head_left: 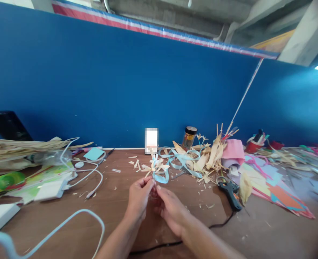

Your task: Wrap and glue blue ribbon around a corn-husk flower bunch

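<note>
My left hand [140,197] is closed in a pinch at the lower end of a pale dried-husk flower [159,167]. Light blue ribbon [162,177] loops from the flower's side, just above my fingertips. Close beside it, my right hand [173,208] has its fingers curled in, with the thumb near the left fingertips. What lies between those right fingers is hidden and blurred. Behind the flower, a blurred-out white rectangle [151,136] stands against the blue partition.
More blue ribbon [184,160] and dried husks [215,153] lie to the right, by a black-lidded jar [189,137]. A black glue gun [230,194] trails its cord past my right arm. White cables [94,172], a white adapter [52,190] and husk bundles [18,153] occupy the left.
</note>
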Tool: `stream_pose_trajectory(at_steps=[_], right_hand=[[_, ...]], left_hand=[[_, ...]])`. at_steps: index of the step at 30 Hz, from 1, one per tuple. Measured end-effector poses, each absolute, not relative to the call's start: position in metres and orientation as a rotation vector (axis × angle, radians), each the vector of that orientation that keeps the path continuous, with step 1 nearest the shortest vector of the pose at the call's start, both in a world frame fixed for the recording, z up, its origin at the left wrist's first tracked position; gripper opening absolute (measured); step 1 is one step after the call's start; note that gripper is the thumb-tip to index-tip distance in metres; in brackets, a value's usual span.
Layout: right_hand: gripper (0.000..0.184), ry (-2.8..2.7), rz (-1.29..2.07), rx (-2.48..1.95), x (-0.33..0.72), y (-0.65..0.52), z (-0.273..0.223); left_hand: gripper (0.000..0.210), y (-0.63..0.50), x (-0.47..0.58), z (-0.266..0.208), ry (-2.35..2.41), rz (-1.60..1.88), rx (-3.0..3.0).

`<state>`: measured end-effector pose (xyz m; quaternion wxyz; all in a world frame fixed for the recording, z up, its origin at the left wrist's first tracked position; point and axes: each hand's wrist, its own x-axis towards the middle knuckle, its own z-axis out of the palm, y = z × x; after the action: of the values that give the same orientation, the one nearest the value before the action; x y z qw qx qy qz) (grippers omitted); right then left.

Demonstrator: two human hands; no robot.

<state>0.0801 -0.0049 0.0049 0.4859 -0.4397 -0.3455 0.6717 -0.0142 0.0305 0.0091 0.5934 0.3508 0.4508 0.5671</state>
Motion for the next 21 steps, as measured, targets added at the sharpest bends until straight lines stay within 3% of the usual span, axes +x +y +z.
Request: stream_pose_trajectory(at_steps=[5, 21], right_hand=[[0.021, -0.447, 1.565, -0.803, 0.065, 0.017, -0.002], [0.024, -0.639, 1.355, -0.856, 0.067, 0.013, -0.014]], left_hand=[[0.021, 0.033, -0.018, 0.006, 1.069, 1.341, 0.827], [0.018, 0.036, -0.016, -0.012, 1.277, 1.321, 1.195]])
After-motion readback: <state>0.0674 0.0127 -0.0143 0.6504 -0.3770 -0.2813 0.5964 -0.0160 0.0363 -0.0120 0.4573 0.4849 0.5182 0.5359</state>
